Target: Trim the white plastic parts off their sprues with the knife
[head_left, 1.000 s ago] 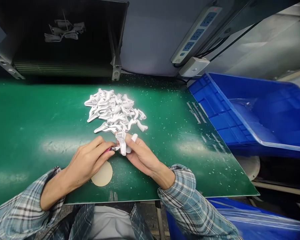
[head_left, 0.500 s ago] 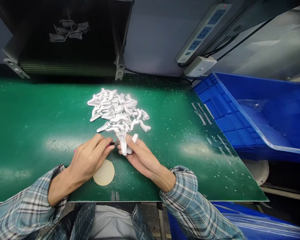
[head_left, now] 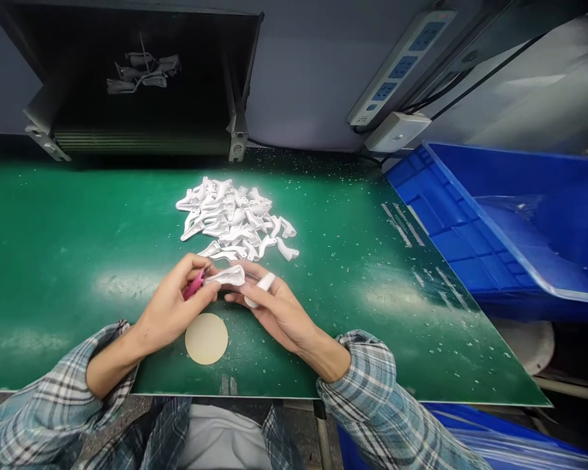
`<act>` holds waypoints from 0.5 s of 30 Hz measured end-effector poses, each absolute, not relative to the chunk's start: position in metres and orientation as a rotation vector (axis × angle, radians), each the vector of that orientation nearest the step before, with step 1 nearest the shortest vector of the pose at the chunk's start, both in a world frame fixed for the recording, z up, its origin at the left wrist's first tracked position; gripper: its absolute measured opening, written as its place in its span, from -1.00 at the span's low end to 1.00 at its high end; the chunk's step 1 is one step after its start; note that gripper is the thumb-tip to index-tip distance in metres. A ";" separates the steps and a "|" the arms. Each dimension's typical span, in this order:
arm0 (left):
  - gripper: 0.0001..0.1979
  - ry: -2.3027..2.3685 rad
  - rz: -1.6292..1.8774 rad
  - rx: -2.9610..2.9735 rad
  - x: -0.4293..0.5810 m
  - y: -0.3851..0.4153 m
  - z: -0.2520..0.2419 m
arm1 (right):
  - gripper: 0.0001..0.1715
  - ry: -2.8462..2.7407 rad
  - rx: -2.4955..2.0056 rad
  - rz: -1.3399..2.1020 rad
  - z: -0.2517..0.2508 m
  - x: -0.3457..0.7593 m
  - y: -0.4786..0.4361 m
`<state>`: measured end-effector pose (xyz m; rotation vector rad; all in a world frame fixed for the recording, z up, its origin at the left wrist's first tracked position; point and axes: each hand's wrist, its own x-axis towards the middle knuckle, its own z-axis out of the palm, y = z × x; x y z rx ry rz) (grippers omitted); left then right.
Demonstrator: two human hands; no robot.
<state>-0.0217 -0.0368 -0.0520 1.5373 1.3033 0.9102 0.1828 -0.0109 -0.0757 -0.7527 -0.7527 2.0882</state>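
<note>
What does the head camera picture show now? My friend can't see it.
A person's left hand holds a pink-handled tool and the end of a white lever-shaped part; the right hand holds another white piece. Beyond them, a pile of similar parts lies on a green tabletop, with a beige disc nearer and a blue bin at the right.

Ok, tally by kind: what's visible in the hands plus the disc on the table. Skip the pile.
white elongated plastic-looking pieces: 2 visible
slim pink-handled tool: 1
flat round beige disc: 1
Total: 4
</note>
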 end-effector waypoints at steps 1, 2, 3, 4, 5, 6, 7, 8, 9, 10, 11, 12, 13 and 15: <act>-0.85 1.334 0.943 1.565 -0.022 -0.036 -0.052 | -0.62 -0.775 -0.728 2.129 -0.075 0.183 -0.011; -0.86 1.347 0.957 1.621 -0.023 -0.036 -0.051 | -0.65 -0.790 -0.708 2.166 -0.074 0.184 -0.010; -0.85 1.335 0.953 1.695 -0.025 -0.035 -0.051 | -0.68 -0.797 -0.697 2.197 -0.074 0.184 -0.010; -0.82 1.310 0.944 1.775 -0.026 -0.034 -0.050 | -0.69 -0.799 -0.691 2.221 -0.074 0.184 -0.010; -0.78 1.290 0.942 1.860 -0.028 -0.033 -0.050 | -0.69 -0.794 -0.690 2.238 -0.074 0.185 -0.010; -0.74 1.292 0.954 1.941 -0.029 -0.033 -0.050 | -0.68 -0.783 -0.693 2.254 -0.074 0.185 -0.010; -0.71 1.317 0.969 2.010 -0.031 -0.033 -0.050 | -0.65 -0.767 -0.695 2.271 -0.075 0.185 -0.010; -0.68 1.359 0.981 2.050 -0.031 -0.033 -0.051 | -0.62 -0.750 -0.695 2.287 -0.075 0.185 -0.010; -0.68 1.405 0.977 2.060 -0.032 -0.034 -0.051 | -0.61 -0.732 -0.695 2.296 -0.075 0.185 -0.010; -0.70 1.442 0.953 2.058 -0.032 -0.035 -0.052 | -0.62 -0.713 -0.693 2.299 -0.075 0.185 -0.010; -0.74 1.467 0.911 2.060 -0.032 -0.035 -0.053 | -0.64 -0.693 -0.690 2.301 -0.076 0.185 -0.010; -0.77 1.485 0.864 2.078 -0.031 -0.036 -0.053 | -0.65 -0.675 -0.685 2.302 -0.076 0.186 -0.010; -0.78 1.504 0.828 2.120 -0.030 -0.036 -0.054 | -0.65 -0.659 -0.681 2.301 -0.076 0.186 -0.010; -0.73 1.543 0.796 2.258 -0.028 -0.037 -0.055 | -0.62 -0.637 -0.683 2.304 -0.076 0.186 -0.010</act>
